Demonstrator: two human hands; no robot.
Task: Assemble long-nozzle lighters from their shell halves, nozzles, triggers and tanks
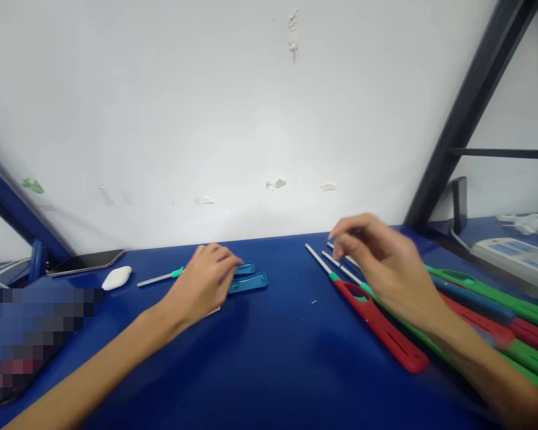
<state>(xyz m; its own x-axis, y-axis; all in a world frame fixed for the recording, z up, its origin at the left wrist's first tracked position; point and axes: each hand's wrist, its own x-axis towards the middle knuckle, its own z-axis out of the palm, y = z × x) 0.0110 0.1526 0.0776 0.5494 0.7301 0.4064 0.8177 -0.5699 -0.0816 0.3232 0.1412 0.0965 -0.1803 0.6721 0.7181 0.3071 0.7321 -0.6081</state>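
My left hand (208, 280) is curled over an opened blue lighter casing (250, 282), its fingers closed on the near part. Two blue shell pieces stick out to the right of the fingers. To the left of that hand lies a metal lighter rod (155, 279) with a turquoise collar. My right hand (376, 257) hovers above the lighters on the right, thumb and forefinger pinched together. Whatever lies in the pinch is too small to make out. Below it is a red gas lighter (381, 325) with a long metal rod, apart from the fingers.
Several green, red and blue lighters (488, 298) lie in a pile at the right. A tiny loose bit (314, 301) rests on the blue table (273, 370). At the left are a white earbud case (117, 278) and a phone (87, 261). A white device (515, 260) stands far right.
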